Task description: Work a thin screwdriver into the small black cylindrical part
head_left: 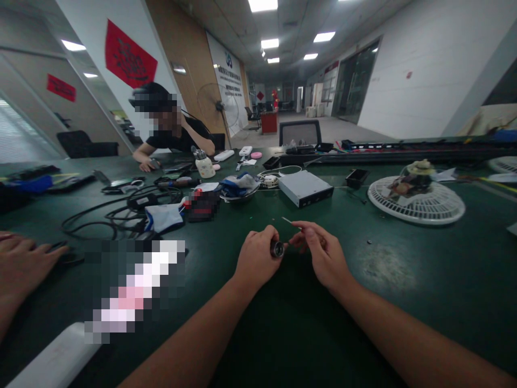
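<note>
My left hand (258,253) is wrapped round a small dark cylinder (277,249), whose round metallic end faces me. Just to the right, my right hand (323,249) pinches a thin, pale, pointed piece (286,220) between thumb and fingers. Its lower fingers curl near the cylinder and are partly hidden, so whether they touch it is unclear. Both hands are held low over the green table (258,334).
Ahead lie a silver disc drive (306,186) and a bowl with cloth (239,186). A white fan grille (416,202) is at right, cables (97,213) at left. Another person's hand (28,258) rests at far left; a person (173,129) leans across the table.
</note>
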`<state>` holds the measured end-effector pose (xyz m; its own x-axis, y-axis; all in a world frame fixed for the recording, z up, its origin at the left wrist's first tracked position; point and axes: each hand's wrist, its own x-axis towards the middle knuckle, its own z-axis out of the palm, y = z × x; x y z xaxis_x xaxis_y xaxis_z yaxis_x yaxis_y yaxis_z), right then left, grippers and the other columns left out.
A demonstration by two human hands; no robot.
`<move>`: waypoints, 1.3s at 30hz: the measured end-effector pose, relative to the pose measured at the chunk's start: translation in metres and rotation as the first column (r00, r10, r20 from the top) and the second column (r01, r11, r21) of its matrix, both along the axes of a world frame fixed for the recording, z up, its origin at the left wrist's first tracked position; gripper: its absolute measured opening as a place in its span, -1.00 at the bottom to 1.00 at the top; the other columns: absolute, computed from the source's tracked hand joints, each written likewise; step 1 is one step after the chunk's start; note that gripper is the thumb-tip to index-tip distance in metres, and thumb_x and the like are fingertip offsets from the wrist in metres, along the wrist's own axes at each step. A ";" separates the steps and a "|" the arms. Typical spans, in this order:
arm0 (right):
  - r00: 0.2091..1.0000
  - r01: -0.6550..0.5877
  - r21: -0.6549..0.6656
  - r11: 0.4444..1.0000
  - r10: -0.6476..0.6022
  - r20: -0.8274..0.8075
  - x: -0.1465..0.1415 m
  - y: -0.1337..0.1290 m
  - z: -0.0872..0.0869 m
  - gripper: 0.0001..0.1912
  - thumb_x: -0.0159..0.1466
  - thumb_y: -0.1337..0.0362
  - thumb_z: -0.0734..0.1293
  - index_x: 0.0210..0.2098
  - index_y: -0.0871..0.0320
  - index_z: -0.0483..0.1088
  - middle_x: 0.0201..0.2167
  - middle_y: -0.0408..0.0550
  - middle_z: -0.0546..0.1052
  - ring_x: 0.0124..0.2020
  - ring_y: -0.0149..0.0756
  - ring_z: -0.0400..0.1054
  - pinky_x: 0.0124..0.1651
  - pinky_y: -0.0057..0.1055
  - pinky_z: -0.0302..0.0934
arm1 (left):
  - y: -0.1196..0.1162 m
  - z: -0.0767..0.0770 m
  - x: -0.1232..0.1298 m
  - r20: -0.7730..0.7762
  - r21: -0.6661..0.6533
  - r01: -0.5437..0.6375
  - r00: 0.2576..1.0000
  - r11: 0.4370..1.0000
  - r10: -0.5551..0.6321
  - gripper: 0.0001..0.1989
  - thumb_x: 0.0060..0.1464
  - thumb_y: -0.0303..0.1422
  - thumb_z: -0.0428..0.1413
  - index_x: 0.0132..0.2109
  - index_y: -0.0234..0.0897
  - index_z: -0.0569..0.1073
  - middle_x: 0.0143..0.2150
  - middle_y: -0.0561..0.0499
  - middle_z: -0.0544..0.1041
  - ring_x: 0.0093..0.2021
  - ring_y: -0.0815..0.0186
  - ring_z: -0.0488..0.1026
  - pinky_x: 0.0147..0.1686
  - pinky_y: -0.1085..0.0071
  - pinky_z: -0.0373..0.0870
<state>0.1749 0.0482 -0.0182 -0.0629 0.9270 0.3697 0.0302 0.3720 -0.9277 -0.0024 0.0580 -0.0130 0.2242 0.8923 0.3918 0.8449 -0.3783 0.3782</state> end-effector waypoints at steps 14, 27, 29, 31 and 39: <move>0.985 0.040 -0.001 0.999 -0.040 -0.168 0.002 -0.003 0.000 -0.44 0.44 -0.05 0.20 -0.43 0.19 0.59 -0.53 0.00 0.60 -0.48 -0.26 0.44 -0.39 -0.36 0.31 | 0.000 0.000 0.001 -0.064 -0.026 -0.115 0.992 0.993 0.113 -0.83 0.25 -0.19 0.14 -0.24 -0.16 0.44 -0.36 0.05 0.55 -0.31 0.21 0.44 -0.32 0.34 0.21; 0.995 -0.062 0.092 0.994 0.069 -0.073 0.003 -0.007 0.000 -0.46 0.48 0.02 0.16 -0.38 0.18 0.61 -0.48 0.01 0.61 -0.42 -0.22 0.50 -0.35 -0.32 0.36 | 0.001 -0.001 -0.001 -0.087 -0.005 -0.020 0.996 1.000 0.020 -0.77 0.26 -0.20 0.12 -0.33 -0.19 0.42 -0.45 0.09 0.52 -0.42 0.29 0.42 -0.27 0.32 0.22; 0.997 -0.022 0.066 0.998 0.027 -0.070 0.003 -0.007 0.000 -0.45 0.47 0.02 0.16 -0.41 0.18 0.60 -0.53 0.00 0.59 -0.46 -0.24 0.49 -0.39 -0.34 0.35 | 0.002 -0.002 -0.001 -0.089 0.008 -0.027 0.996 1.000 0.028 -0.74 0.26 -0.17 0.12 -0.35 -0.20 0.41 -0.47 0.10 0.51 -0.44 0.30 0.40 -0.28 0.32 0.20; 0.996 0.062 0.053 0.997 -0.058 -0.065 0.003 -0.007 0.000 -0.46 0.47 0.02 0.17 -0.43 0.17 0.59 -0.55 -0.02 0.58 -0.49 -0.27 0.47 -0.41 -0.36 0.35 | 0.002 -0.002 -0.001 -0.095 0.020 -0.023 0.995 1.000 0.025 -0.72 0.27 -0.15 0.11 -0.36 -0.20 0.41 -0.49 0.09 0.49 -0.46 0.30 0.39 -0.29 0.32 0.19; 0.998 0.013 0.050 0.999 -0.010 -0.063 0.002 -0.007 0.001 -0.45 0.45 -0.02 0.18 -0.39 0.18 0.63 -0.52 0.02 0.61 -0.47 -0.25 0.49 -0.39 -0.33 0.40 | 0.001 0.000 -0.001 -0.124 -0.002 -0.009 0.992 1.000 0.009 -0.72 0.26 -0.19 0.09 -0.39 -0.21 0.38 -0.50 0.08 0.47 -0.47 0.30 0.35 -0.35 0.34 0.15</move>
<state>0.1771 0.0417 -0.0169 -0.0280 0.9078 0.4184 -0.0227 0.4179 -0.9082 -0.0030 0.0590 -0.0127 0.2629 0.8956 0.3589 0.8888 -0.3696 0.2711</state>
